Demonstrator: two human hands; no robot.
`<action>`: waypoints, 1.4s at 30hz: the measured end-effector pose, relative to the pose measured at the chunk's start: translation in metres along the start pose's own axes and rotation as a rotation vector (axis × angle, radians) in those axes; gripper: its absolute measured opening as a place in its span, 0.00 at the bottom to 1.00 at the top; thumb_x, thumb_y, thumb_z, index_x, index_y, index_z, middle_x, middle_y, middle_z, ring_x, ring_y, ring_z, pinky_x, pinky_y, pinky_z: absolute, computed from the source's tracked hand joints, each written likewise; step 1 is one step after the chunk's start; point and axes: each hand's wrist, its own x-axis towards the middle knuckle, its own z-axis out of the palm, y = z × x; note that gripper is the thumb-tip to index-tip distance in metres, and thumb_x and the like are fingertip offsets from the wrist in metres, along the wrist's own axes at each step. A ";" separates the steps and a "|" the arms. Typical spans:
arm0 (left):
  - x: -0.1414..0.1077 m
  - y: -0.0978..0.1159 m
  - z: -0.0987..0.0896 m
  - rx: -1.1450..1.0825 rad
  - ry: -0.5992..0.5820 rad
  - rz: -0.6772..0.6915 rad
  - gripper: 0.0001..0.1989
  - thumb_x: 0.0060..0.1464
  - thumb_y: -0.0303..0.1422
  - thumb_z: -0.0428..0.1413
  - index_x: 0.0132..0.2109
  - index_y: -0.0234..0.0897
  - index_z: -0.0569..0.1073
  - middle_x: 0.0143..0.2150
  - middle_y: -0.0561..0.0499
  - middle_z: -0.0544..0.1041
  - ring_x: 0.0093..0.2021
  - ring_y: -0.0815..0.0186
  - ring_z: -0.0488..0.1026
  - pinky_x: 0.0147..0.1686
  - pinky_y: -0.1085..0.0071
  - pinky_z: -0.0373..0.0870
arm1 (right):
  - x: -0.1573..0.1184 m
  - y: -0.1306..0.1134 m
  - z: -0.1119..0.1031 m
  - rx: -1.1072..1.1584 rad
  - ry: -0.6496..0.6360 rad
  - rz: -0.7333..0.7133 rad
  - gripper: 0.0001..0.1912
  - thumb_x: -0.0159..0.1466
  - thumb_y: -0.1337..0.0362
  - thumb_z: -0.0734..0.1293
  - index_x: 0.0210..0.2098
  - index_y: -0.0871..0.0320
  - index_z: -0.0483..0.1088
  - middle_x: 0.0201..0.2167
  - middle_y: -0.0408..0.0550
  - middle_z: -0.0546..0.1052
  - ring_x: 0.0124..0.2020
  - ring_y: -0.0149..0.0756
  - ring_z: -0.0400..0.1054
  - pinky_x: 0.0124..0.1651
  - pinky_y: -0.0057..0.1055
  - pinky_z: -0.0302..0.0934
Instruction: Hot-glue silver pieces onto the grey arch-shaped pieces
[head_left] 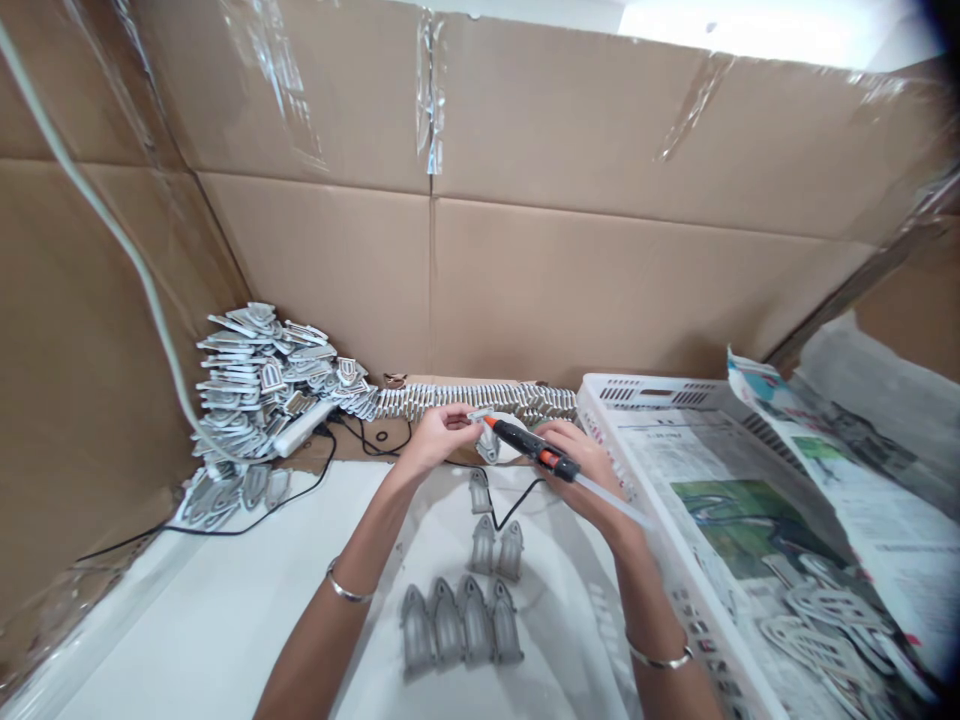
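Cardboard walls (637, 210) with strips of clear tape fold around a white table (300, 600). Taking the glue gun as the centre of the dial, a heap of small arched pieces (262, 375) rises at 9 to 10 o'clock against the cardboard, a white cable (154, 300) hanging down beside it. A long row of pieces (450, 400) stands packed on edge at 11 o'clock.

The left hand (439, 438) pinches a small piece (480, 413) between thumb and fingers. The right hand (585, 465) is curled around the black-and-orange glue gun (534, 448), some of its fingers hidden; the orange nozzle is just beside the small piece, and a pale glue stick (611, 498) sticks out of the back at 4 o'clock. Partly behind the gun sits a white round object (510, 440).

On the table, a single grey arch (480, 492) lies at 8 o'clock, a pair of grey arches (497, 548) between 6 and 7, and four grey arches (461, 625) side by side at 7. At 3 to 4 o'clock a white plastic basket (592, 400), lined with newspaper (660, 450), holds more flat cutout pieces (825, 620).
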 end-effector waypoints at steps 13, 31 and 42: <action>-0.001 -0.001 0.000 0.009 -0.024 0.010 0.14 0.42 0.35 0.66 0.37 0.32 0.78 0.35 0.49 0.81 0.35 0.65 0.77 0.40 0.72 0.70 | 0.000 -0.003 -0.001 -0.098 -0.014 0.031 0.08 0.60 0.74 0.63 0.31 0.56 0.70 0.38 0.45 0.74 0.39 0.34 0.67 0.41 0.27 0.59; 0.000 -0.002 -0.001 0.025 0.018 -0.015 0.15 0.39 0.35 0.67 0.35 0.32 0.78 0.34 0.48 0.81 0.34 0.64 0.77 0.40 0.71 0.70 | -0.001 -0.004 0.002 -0.141 -0.019 0.047 0.07 0.61 0.73 0.63 0.30 0.56 0.70 0.36 0.45 0.73 0.38 0.33 0.65 0.40 0.27 0.58; 0.006 -0.005 -0.016 0.062 -0.016 -0.006 0.17 0.40 0.39 0.67 0.36 0.33 0.79 0.38 0.45 0.82 0.40 0.60 0.78 0.46 0.66 0.71 | -0.002 0.018 -0.013 -0.211 0.025 0.168 0.11 0.64 0.62 0.62 0.27 0.57 0.70 0.30 0.47 0.73 0.31 0.34 0.67 0.33 0.28 0.57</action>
